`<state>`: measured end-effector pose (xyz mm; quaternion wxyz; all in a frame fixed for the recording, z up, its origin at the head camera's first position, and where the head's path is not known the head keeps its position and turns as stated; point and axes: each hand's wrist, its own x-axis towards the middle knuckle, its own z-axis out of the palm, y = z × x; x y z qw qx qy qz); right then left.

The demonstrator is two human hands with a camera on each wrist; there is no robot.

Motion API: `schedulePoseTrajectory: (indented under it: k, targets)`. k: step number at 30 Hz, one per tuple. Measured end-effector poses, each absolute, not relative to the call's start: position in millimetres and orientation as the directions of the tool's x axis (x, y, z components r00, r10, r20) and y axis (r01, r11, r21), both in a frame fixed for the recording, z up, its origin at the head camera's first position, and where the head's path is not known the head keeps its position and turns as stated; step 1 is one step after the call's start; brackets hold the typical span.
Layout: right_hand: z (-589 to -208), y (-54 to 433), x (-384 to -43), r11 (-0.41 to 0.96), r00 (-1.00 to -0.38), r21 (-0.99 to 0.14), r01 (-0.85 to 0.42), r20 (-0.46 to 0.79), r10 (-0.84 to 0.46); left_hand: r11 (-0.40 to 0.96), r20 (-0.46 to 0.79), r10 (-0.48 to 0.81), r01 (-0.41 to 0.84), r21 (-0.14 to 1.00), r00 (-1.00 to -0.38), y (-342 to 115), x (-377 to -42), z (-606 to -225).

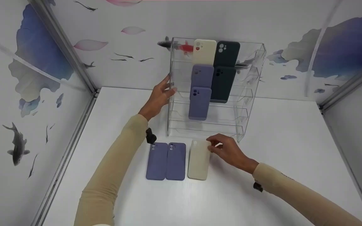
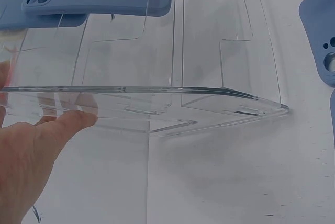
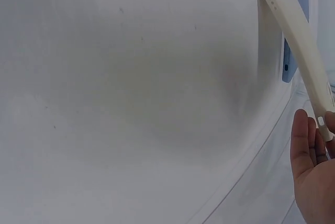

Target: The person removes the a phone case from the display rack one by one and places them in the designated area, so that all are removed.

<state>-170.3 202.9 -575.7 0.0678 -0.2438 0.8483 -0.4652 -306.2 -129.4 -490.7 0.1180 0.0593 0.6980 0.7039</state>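
Observation:
A clear acrylic rack (image 1: pixel 211 125) stands on the table with phone cases leaning in its tiers. My left hand (image 1: pixel 159 96) grips the rack's left side, and its thumb (image 2: pixel 78 120) shows against the clear panel in the left wrist view. My right hand (image 1: pixel 229 151) pinches a cream phone case (image 1: pixel 199 161) by its upper right corner. That case is tilted, its top end raised in the right wrist view, where the fingers (image 3: pixel 301 143) are partly cut off. Left of it, two purple phone cases (image 1: pixel 156 161) (image 1: pixel 176 161) lie flat side by side.
In the rack are a cream case (image 1: pixel 205 51), two dark green cases (image 1: pixel 227 53) (image 1: pixel 222 84) and two purple cases (image 1: pixel 202 75) (image 1: pixel 200 105). Printed white panels (image 1: pixel 121 69) wall in the white table (image 1: pixel 181 204) at the back and sides.

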Motion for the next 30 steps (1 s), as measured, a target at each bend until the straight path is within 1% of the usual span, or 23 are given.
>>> schedulePoseTrajectory:
  k: [10,30]
  targets:
    - [-584.7,198.4,-174.5,0.462,-0.87,-0.818,-0.342,0.091,-0.484,-0.031,-0.061,0.252,-0.071,0.997,-0.966,-129.4,-305.9,-491.0]
    - [-606.1,189.9,-179.3,0.471,-0.873,-0.826,-0.31,0.052,-0.485,-0.009,-0.066,0.232,-0.07,0.998,-0.97,-127.1,-305.7,-491.5]
